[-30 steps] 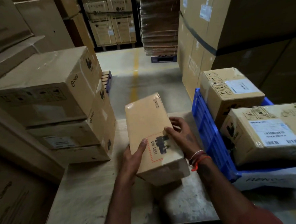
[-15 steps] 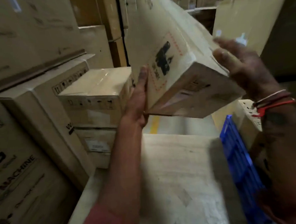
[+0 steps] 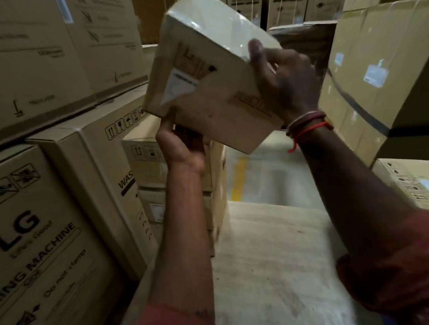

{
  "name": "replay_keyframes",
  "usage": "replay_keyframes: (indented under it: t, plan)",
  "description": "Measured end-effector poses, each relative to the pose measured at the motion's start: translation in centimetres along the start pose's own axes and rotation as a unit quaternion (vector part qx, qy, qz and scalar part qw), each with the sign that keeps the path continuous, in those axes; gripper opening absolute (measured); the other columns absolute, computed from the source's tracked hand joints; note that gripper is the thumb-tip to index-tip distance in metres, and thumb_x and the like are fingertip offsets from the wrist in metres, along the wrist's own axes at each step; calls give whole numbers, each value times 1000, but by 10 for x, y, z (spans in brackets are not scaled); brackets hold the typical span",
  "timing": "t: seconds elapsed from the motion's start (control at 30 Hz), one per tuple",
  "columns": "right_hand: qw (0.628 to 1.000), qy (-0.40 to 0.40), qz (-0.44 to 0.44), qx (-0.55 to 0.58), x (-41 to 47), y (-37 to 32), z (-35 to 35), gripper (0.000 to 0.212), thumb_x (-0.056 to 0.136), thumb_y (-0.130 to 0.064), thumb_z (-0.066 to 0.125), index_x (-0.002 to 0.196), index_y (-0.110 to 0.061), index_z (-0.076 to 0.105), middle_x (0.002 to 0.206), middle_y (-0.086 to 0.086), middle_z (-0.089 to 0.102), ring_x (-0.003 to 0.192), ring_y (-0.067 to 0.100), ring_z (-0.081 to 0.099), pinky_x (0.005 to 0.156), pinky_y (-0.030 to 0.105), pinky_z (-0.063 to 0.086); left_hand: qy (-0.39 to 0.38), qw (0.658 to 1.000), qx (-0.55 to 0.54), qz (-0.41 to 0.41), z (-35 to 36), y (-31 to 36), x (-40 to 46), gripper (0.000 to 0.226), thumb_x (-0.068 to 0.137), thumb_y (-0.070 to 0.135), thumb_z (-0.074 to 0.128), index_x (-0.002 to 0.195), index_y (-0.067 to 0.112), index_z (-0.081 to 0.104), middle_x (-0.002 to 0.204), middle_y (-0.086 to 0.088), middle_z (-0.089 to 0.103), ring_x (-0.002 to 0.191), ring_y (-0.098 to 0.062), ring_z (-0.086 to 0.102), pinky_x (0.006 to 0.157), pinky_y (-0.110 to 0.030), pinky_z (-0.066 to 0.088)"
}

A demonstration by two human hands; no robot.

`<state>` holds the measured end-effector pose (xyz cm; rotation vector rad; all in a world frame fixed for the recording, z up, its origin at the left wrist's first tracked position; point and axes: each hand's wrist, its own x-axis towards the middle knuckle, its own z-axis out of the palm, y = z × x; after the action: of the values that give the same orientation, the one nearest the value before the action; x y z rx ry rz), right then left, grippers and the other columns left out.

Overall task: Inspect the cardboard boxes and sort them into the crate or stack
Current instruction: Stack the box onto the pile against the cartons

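Small tan shrink-wrapped cardboard box point(image 3: 212, 88) held tilted in air, above pale wooden bench point(image 3: 276, 271). Left hand point(image 3: 183, 149) grips box's lower corner from beneath; right hand point(image 3: 283, 81) clasps box's right edge, fingers curled over top.

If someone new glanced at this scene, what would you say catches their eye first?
Most striking is the cardboard box raised in the upper centre, tilted, its white label facing the camera. The right hand grips its right edge, red threads at the wrist, while the left hand supports it from below. At lower left a large LG washing machine carton fills the frame.
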<state>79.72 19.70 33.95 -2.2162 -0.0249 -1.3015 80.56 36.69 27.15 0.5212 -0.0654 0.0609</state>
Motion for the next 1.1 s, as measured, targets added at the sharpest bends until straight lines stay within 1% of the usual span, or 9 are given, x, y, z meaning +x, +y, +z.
replay_keyframes:
  t: [0.07,0.17,0.33,0.43,0.5,0.63,0.8,0.97,1.1]
  plan:
    - [998,4,-58,-21,10,-21,13,64,99,-71,30,115,-32,78,97,-5,78,90,19,72,67,28,50,6,999,-40,26,-4,0,9,32,105,24,46,106,13,76,112,-16,76,115,-38,66,110,-52,49]
    - [990,-9,-109,-93,27,-45,37,67,100,-72,27,109,-29,78,90,-6,74,80,12,65,55,21,34,41,997,-53,50,-14,0,26,40,105,29,42,127,11,69,135,-24,66,131,-45,57,115,-58,43]
    - [978,-40,-144,-147,27,-57,82,87,86,-89,19,98,-25,75,81,-4,65,71,14,58,55,24,28,99,993,-12,69,-43,13,36,44,104,34,46,141,17,61,130,-17,69,121,-37,65,93,-47,60]
    - [968,-75,-170,-169,21,-52,95,96,74,-100,23,112,-27,73,91,-2,66,81,18,60,61,26,33,119,988,46,83,-67,27,42,45,102,29,56,147,22,53,129,-12,66,118,-31,65,80,-39,63]
    - [966,-87,-175,-167,23,-52,97,95,71,-101,31,119,-30,71,104,2,70,95,24,65,67,29,37,100,988,83,88,-79,39,51,48,99,23,60,146,29,50,134,-11,64,119,-31,65,82,-40,63]
    - [966,-84,-184,-159,25,-57,104,84,75,-93,50,122,-26,66,126,7,63,120,27,57,70,35,46,111,979,146,86,-92,57,66,45,99,10,61,135,32,45,138,-15,58,121,-37,64,92,-56,61]
    - [982,-51,-174,-49,11,-53,124,74,79,-73,70,126,-17,68,130,16,57,126,34,51,77,43,60,135,976,159,63,-103,69,75,63,91,16,71,145,26,41,139,-17,59,116,-38,67,83,-54,63]
    - [988,20,-144,58,-7,-46,144,62,80,-49,84,127,-12,69,145,29,43,137,47,41,102,35,50,142,956,246,70,-114,78,81,60,93,20,75,145,20,45,130,-13,64,105,-33,73,78,-47,66]
    - [988,17,-77,129,-21,-39,159,89,79,-42,85,153,-14,44,160,27,22,152,42,24,122,41,36,159,936,296,104,-122,79,89,51,92,20,75,138,17,53,129,-10,63,106,-28,71,81,-47,66]
